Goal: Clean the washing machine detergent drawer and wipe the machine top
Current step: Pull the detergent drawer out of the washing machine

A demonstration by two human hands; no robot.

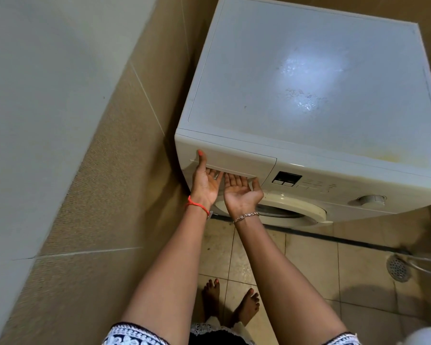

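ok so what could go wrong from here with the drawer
The left hand and right hand both have fingers tucked under the front of the shut detergent drawer; if it sticks, a hard tug could free it suddenly. Bare feet stand on the tiled floor just below, so a dropped drawer or spilled residue might land on them. The machine top shows wet-looking spots, which could drip forward once wiped.

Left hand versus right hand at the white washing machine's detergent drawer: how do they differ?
The left hand lays its thumb up the white detergent drawer front; the right hand holds its thumb out sideways. The left wrist wears a red string bracelet, the right a silvery chain bracelet. Both are palm-up with fingers in the drawer's handle recess.
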